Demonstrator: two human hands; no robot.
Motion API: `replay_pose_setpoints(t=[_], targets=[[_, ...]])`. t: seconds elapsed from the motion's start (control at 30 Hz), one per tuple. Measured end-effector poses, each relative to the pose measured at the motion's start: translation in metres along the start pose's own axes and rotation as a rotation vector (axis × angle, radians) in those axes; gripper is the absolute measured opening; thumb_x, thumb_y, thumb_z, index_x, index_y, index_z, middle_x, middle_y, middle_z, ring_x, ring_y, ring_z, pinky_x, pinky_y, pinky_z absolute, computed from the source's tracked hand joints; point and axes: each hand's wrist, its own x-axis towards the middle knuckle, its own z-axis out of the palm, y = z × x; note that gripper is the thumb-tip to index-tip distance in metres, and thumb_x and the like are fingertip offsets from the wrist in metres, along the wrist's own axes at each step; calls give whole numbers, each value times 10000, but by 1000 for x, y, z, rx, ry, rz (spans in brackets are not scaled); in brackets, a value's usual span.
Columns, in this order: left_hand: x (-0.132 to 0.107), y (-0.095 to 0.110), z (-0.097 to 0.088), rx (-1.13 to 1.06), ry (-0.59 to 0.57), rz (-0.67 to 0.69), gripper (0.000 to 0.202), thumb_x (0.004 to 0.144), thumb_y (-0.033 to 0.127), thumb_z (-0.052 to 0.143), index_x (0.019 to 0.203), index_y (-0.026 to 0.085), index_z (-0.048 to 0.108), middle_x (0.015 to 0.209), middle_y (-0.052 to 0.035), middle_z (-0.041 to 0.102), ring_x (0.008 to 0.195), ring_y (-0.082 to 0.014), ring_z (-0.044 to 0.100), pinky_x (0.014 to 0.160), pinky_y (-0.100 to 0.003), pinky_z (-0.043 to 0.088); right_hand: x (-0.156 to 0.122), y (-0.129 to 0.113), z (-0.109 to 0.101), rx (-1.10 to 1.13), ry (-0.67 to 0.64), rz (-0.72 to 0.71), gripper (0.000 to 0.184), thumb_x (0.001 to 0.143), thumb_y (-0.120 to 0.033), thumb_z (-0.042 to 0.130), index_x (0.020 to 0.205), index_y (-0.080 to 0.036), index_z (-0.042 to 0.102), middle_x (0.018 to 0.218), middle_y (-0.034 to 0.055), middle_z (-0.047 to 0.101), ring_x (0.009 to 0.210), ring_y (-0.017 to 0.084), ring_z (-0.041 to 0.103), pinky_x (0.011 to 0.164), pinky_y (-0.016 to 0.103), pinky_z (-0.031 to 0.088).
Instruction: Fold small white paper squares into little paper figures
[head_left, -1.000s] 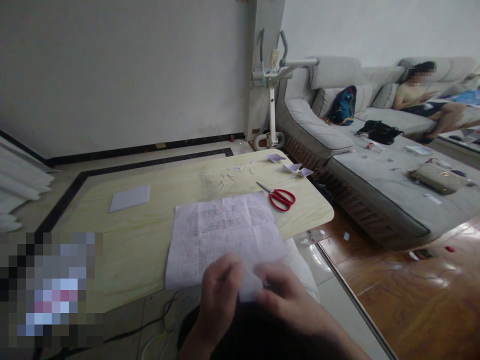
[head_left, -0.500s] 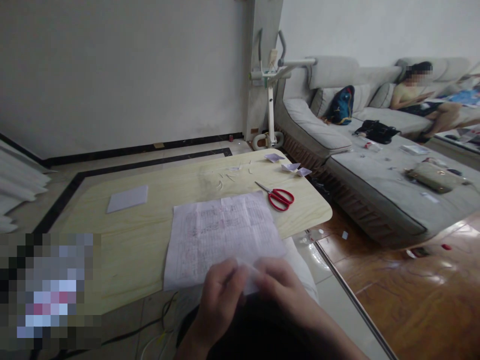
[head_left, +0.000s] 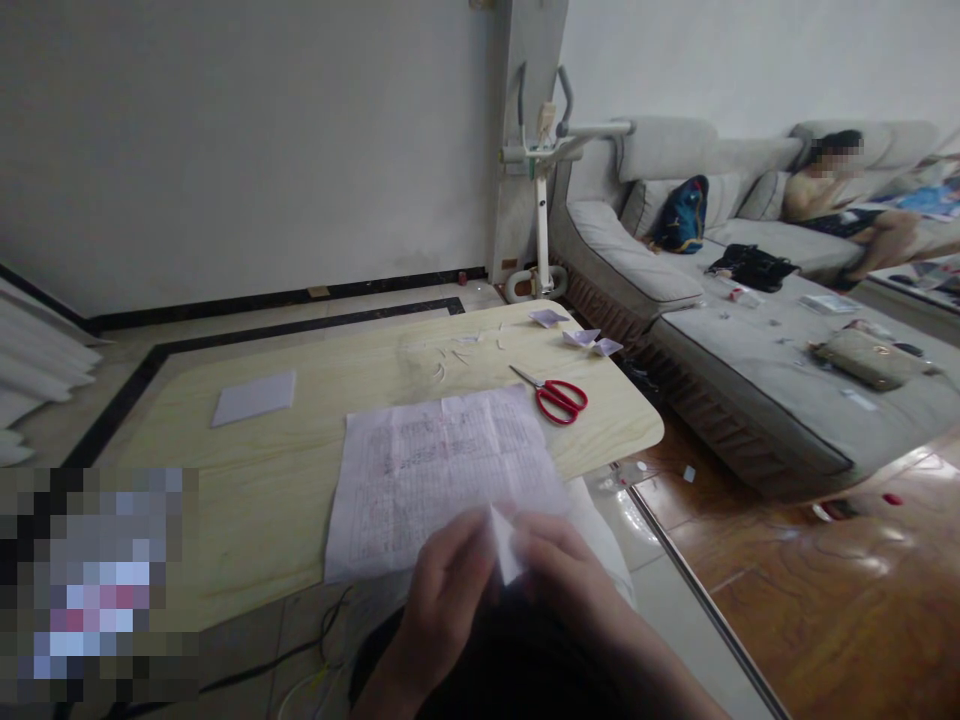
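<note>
Between my two hands is a small folded piece of white paper (head_left: 505, 545), its pointed tip upward. My left hand (head_left: 454, 570) grips its left side and my right hand (head_left: 559, 560) its right side, both with curled fingers. Just beyond them a large creased printed sheet (head_left: 442, 470) lies over the table's near edge. Red-handled scissors (head_left: 561, 400) rest by the sheet's far right corner, blades slightly apart. Several small folded paper pieces (head_left: 581, 338) sit at the table's far right end.
The pale wooden table (head_left: 247, 500) carries a stack of white paper (head_left: 255, 398) at left and thin paper strips (head_left: 450, 358) toward the back. Right of it stands a grey sofa (head_left: 750, 370) with bags, where a person (head_left: 832, 200) sits. Cables (head_left: 300, 650) run below the table.
The folded paper has turned in my hands, so a bright pointed face now shows. Both hands stay close together. The seated person's arm has risen.
</note>
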Motion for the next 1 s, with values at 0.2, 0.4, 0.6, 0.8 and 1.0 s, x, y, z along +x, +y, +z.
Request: replay_pose_setpoints(t=[0.2,0.4,0.6,0.8,1.0], targets=[[8,5,-4,110,-7,32,308,948,374,526,1055,167,728,608,30,566,526,-121,534,479,-198,470,3,-1,3,-280,97,-196,202,867,-398,658,855,-197,650,802,10,641,796,183,590,748,293,480],[9,13,3,223,114,139,241,919,287,535,936,156,737,691,-12,659,650,-158,637,590,-222,530,6,8,-1,-525,164,-334,286,887,-297,647,1167,-254,686,1058,45,705,938,220,616,881,365,481],[13,3,0,323,171,263,179,927,230,542,976,177,706,839,-40,711,792,-174,682,694,-239,550,9,9,-3,-534,211,-373,285,837,-275,679,1115,-210,687,975,56,697,903,234,622,848,382,491],[16,-6,-2,389,229,403,55,881,173,608,847,211,629,863,-7,634,756,-141,625,680,-227,521,10,11,-6,-328,215,-408,122,822,-274,714,905,-210,652,907,21,672,874,201,617,773,315,485],[13,-4,-1,367,118,190,153,909,286,576,783,206,603,711,13,614,684,-156,604,643,-252,511,10,10,-2,-242,235,-302,172,789,-271,740,773,-192,588,701,-26,607,656,147,571,594,252,440]])
